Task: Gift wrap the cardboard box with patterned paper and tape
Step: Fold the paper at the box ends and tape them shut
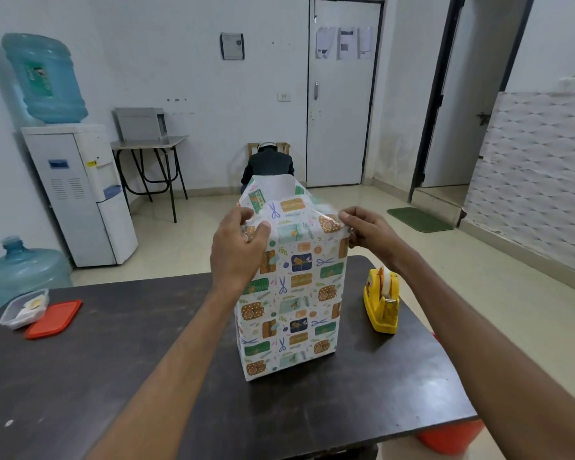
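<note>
A tall box wrapped in white paper patterned with gifts and scissors stands upright on the dark table. The paper's top end is loose and sticks up past the box, its white inside showing at the paper flap. My left hand pinches the paper at the upper left corner. At the upper right corner my right hand pinches the paper. A yellow tape dispenser sits on the table to the right of the box.
A clear plastic container and its orange lid lie at the table's left. A water dispenser and a spare bottle stand by the left wall. A person crouches near the far door. An orange object shows below the table's right edge.
</note>
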